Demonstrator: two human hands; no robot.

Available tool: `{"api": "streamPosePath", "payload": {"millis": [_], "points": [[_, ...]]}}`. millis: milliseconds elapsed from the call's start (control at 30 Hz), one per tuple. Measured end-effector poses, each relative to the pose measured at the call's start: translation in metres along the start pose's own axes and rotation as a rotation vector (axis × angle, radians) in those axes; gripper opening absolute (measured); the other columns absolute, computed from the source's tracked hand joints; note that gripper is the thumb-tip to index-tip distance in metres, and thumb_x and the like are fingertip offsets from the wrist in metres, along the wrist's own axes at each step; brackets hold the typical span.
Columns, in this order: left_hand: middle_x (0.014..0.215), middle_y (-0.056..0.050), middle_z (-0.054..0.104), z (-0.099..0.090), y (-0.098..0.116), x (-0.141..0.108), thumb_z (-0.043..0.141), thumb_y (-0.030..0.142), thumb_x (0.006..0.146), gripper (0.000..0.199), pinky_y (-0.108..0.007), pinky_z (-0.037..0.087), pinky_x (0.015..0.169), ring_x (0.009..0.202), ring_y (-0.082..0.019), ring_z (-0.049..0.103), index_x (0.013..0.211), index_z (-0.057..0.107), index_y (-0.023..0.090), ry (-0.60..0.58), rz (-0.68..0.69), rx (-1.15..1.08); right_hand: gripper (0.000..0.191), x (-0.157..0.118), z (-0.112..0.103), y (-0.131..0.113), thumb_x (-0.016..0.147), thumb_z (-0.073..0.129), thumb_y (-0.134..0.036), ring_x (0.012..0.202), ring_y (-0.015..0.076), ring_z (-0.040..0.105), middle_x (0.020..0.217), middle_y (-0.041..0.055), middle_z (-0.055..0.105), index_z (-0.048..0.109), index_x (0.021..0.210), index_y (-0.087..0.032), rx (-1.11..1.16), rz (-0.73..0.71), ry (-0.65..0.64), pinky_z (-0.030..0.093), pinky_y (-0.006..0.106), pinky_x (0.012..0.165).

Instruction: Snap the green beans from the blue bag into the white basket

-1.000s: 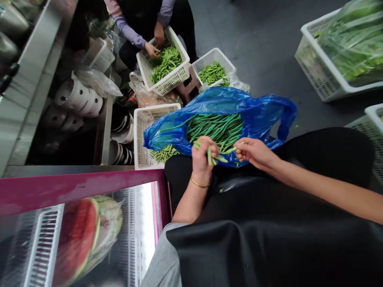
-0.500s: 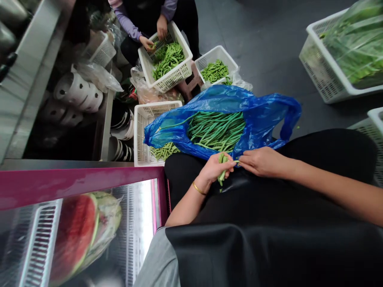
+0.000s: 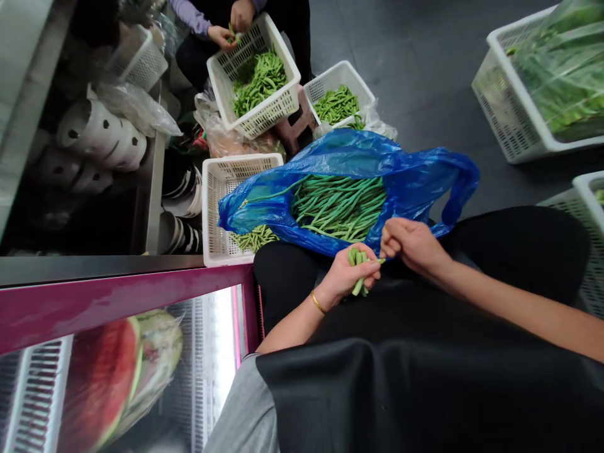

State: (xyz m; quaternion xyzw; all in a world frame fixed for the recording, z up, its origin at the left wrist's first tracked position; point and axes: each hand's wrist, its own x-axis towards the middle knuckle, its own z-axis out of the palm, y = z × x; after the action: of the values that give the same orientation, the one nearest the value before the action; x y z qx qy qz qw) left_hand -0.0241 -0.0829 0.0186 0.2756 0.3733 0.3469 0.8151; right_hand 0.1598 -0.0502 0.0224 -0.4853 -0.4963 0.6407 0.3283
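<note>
My left hand (image 3: 343, 275) is closed around a small bunch of snapped green bean pieces (image 3: 360, 259), one pale end poking out past the thumb. Beside that end, my right hand (image 3: 409, 244) is held in a pinch; whatever is between its fingertips is hidden. Just beyond both hands, an open blue plastic bag (image 3: 425, 179) rests at my knees. Long green beans (image 3: 340, 204) lie in a heap inside it. Left of the bag, a white basket (image 3: 211, 214) holds short bean pieces (image 3: 257, 238), partly covered by the bag.
A co-worker's hands (image 3: 231, 28) work over a white basket of green pods (image 3: 262, 78). Another basket of pods (image 3: 337, 104) stands beside it. White crates (image 3: 519, 116) sit at right. A glass-topped case with a magenta frame (image 3: 141, 299) holds cut watermelon (image 3: 104, 371).
My right hand has lifted slightly and curled its fingers, drawing a little away from the bean end. The left hand still holds the pieces. My view has shifted a little.
</note>
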Motion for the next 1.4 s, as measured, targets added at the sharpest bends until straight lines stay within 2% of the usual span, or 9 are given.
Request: {"api": "streamPosePath", "payload": {"millis": [167, 300, 433, 600, 733, 933, 1167, 1267, 1400], "points": [[0.065, 0.005, 0.053, -0.012, 0.001, 0.002, 0.08, 0.027, 0.06, 0.057, -0.023, 0.043, 0.055, 0.051, -0.006, 0.047, 0.112, 0.056, 0.019, 0.121, 0.107, -0.336, 0.03, 0.031, -0.045, -0.012, 0.075, 0.065, -0.051, 0.058, 0.0168, 0.06, 0.065, 0.002, 0.066, 0.07, 0.08, -0.022, -0.771, 0.07, -0.708, 0.04, 0.025, 0.051], [0.059, 0.004, 0.052, -0.018, -0.007, -0.009, 0.08, 0.032, 0.058, 0.058, -0.034, 0.05, 0.071, 0.062, -0.014, 0.057, 0.11, 0.06, 0.014, 0.036, 0.039, -0.333, 0.03, 0.065, -0.015, -0.004, 0.091, 0.044, -0.028, 0.071, 0.019, 0.062, 0.095, 0.0104, 0.068, 0.068, 0.108, -0.021, -1.344, -0.204, -0.406, 0.032, 0.026, 0.053], [0.053, 0.001, 0.053, -0.021, -0.016, -0.02, 0.079, 0.028, 0.061, 0.028, -0.035, 0.05, 0.068, 0.057, -0.015, 0.059, 0.074, 0.061, 0.012, -0.075, -0.086, -0.234, 0.026, 0.098, 0.028, 0.015, 0.085, 0.044, -0.01, 0.06, 0.0149, 0.054, 0.085, 0.0115, 0.066, 0.069, 0.089, -0.016, -1.4, -0.308, -0.454, 0.027, 0.027, 0.052], [0.046, 0.007, 0.04, -0.024, -0.005, -0.009, 0.077, 0.027, 0.064, 0.025, -0.019, 0.031, 0.044, 0.039, -0.006, 0.041, 0.069, 0.058, 0.012, 0.107, -0.102, -0.29, 0.014, 0.102, -0.006, -0.012, 0.086, 0.053, -0.02, 0.06, 0.0143, 0.052, 0.082, 0.0088, 0.064, 0.067, 0.083, -0.017, -1.166, -0.485, -0.047, 0.031, 0.026, 0.053], [0.06, 0.0, 0.058, -0.015, 0.009, 0.021, 0.078, 0.033, 0.064, 0.037, -0.019, 0.035, 0.046, 0.044, -0.004, 0.045, 0.089, 0.067, 0.008, 0.21, -0.054, -0.262, 0.017, 0.059, -0.02, -0.035, 0.089, 0.051, -0.029, 0.072, 0.0153, 0.058, 0.083, 0.0062, 0.064, 0.063, 0.092, -0.017, -1.039, -0.551, 0.127, 0.044, 0.026, 0.067], [0.058, 0.002, 0.057, 0.009, 0.016, 0.044, 0.081, 0.03, 0.059, 0.032, -0.018, 0.034, 0.045, 0.044, -0.004, 0.046, 0.081, 0.067, 0.011, 0.242, 0.053, -0.204, 0.017, 0.0, 0.006, -0.002, 0.086, 0.057, -0.035, 0.068, 0.0148, 0.062, 0.079, 0.0037, 0.067, 0.063, 0.092, -0.021, -0.574, -0.578, 0.044, 0.05, 0.026, 0.066], [0.07, -0.001, 0.065, 0.015, 0.02, 0.03, 0.079, 0.028, 0.063, 0.027, -0.018, 0.039, 0.051, 0.049, -0.004, 0.051, 0.081, 0.065, 0.013, 0.406, 0.391, -0.003, 0.034, -0.014, -0.027, -0.009, 0.09, 0.045, -0.045, 0.056, 0.0153, 0.062, 0.071, 0.0026, 0.068, 0.065, 0.098, -0.019, -0.417, -0.04, -0.098, 0.047, 0.027, 0.052], [0.065, 0.0, 0.063, 0.017, 0.018, 0.028, 0.079, 0.028, 0.064, 0.026, -0.019, 0.039, 0.052, 0.049, -0.005, 0.051, 0.081, 0.065, 0.013, 0.413, 0.42, 0.02, 0.035, -0.017, -0.019, -0.018, 0.091, 0.045, -0.044, 0.053, 0.0135, 0.057, 0.06, 0.0014, 0.062, 0.065, 0.076, -0.019, -0.577, -0.197, -0.158, 0.043, 0.026, 0.053], [0.055, 0.002, 0.055, 0.022, 0.011, 0.026, 0.076, 0.034, 0.067, 0.025, -0.019, 0.035, 0.047, 0.044, -0.004, 0.044, 0.071, 0.062, 0.013, 0.306, 0.251, -0.063, 0.033, -0.021, -0.001, -0.026, 0.092, 0.043, -0.033, 0.056, 0.0127, 0.053, 0.06, 0.0029, 0.059, 0.057, 0.066, -0.019, -0.715, -0.639, 0.0, 0.039, 0.025, 0.057]]}}
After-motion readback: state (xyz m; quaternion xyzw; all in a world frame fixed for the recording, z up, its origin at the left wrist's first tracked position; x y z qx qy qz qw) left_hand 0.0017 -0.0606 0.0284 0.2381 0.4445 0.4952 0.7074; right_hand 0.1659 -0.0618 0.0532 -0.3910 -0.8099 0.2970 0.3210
